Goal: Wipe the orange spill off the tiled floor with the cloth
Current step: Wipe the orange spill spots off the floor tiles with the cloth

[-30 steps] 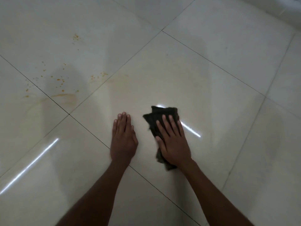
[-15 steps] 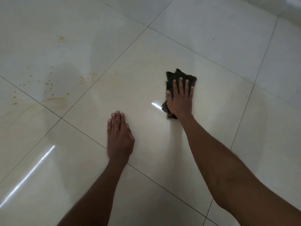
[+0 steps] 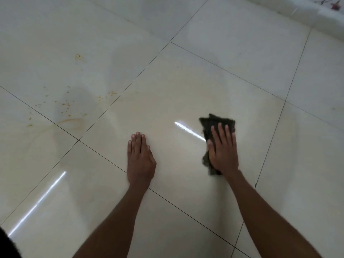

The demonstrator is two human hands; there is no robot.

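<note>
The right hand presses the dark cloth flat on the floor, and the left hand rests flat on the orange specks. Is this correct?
Not quite. In the head view the left hand rests flat on bare tile, well apart from the orange specks, which lie on the tile farther to the left. The rest holds: the right hand presses the dark cloth flat on the floor.

The right hand (image 3: 223,151) lies flat, fingers straight, pressing a dark crumpled cloth (image 3: 216,121) onto the glossy cream tiled floor (image 3: 232,75), with the cloth showing past the fingertips and beside the thumb. The left hand (image 3: 140,159) rests palm-down on the same tile, apart from the cloth. Orange spill (image 3: 65,105) specks and a faint streak sit well to the left, on neighbouring tiles.
</note>
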